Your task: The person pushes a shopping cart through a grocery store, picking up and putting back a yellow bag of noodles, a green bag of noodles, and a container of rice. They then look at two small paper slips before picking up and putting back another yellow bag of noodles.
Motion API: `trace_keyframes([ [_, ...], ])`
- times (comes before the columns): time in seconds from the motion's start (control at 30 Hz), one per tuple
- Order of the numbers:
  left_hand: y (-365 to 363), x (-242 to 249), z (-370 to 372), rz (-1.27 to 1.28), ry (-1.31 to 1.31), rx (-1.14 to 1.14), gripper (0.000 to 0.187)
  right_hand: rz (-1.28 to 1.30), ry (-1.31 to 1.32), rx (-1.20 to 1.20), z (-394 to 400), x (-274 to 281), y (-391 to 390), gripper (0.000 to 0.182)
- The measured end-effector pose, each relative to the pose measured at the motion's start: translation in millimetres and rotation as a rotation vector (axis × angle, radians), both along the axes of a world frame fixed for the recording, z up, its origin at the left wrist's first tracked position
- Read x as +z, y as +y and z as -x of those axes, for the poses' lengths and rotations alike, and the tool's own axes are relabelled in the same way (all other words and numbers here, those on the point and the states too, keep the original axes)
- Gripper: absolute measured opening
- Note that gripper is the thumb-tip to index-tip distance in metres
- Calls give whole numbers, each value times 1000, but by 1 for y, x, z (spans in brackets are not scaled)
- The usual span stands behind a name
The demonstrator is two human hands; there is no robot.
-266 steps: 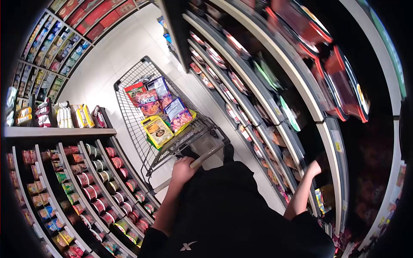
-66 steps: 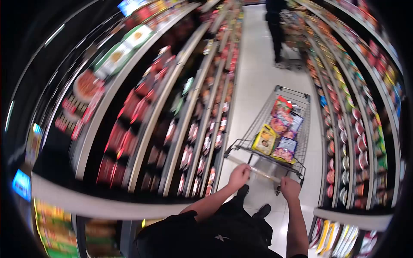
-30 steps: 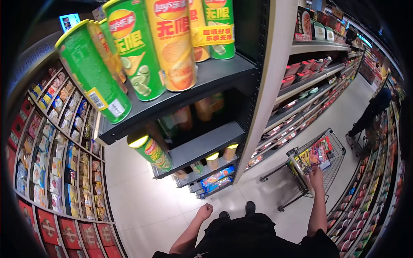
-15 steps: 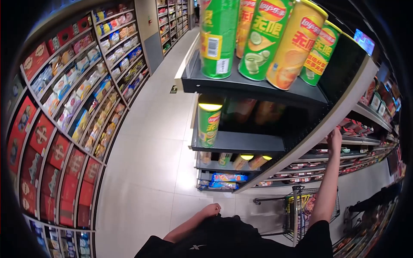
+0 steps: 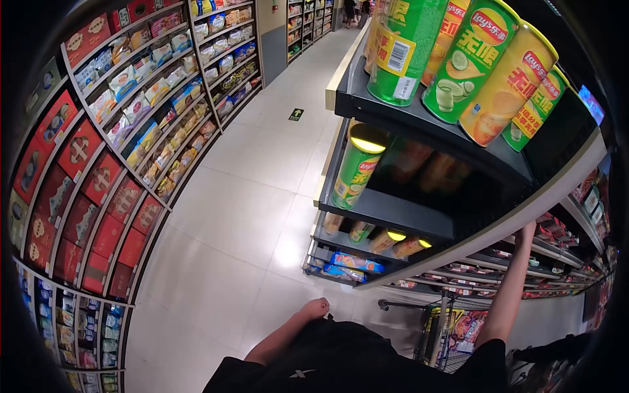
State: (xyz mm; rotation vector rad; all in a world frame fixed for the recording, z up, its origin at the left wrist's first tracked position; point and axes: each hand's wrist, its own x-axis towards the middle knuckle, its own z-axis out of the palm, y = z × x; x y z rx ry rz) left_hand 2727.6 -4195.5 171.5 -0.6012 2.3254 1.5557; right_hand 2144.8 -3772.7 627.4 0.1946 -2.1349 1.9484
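Note:
My left hand (image 5: 316,308) is low in front of my black shirt, its fingers curled in; whatever it may hold is too small to make out. My right hand (image 5: 526,230) reaches out at the right, at the outer edge of the shelf unit's pale side panel (image 5: 458,245), and its fingertips are hidden. Nearest it are packets (image 5: 557,232) on the shelves beyond. Green (image 5: 472,59) and orange (image 5: 508,92) chip cans stand on the unit's top shelf. One green can (image 5: 358,167) stands on the shelf below, and smaller cans and blue packs lie lower.
A shopping cart (image 5: 436,334) with colourful packages stands at the lower right, near my right arm. Shelves of red boxes (image 5: 101,177) and bagged snacks line the left. Pale floor tiles (image 5: 229,216) run along the aisle, with a green arrow sign (image 5: 296,114). People stand far off.
The view has shifted, so the chip shelf sits further right and the left shelves show more. My right hand remains stretched out at the panel's edge, and my left stays curled.

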Motion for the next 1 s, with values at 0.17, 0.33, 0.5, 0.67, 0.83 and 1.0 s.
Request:
trace_keyframes([
  [0.17, -4, -9, 2, 31, 8, -34, 35, -13, 48, -20, 2, -10, 0, 46],
  [0.33, -6, -16, 2, 74, 34, -120, 37, 3, -9, -84, 28, -18, 12, 54],
  [0.5, -14, -8, -4, 84, 39, -106, 34, 79, 136, -191, -67, 27, -60, 62],
  [0.67, -29, -26, -10, 51, -9, -138, 33, 35, 26, -191, -98, 64, -95, 50],
  [0.83, -35, -19, -9, 2, -45, -174, 32, 41, 101, -143, -90, 69, -94, 42],
  [1.0, -30, -9, -8, 4, -41, -174, 34, 168, 45, 80, -107, 65, -84, 41],
])
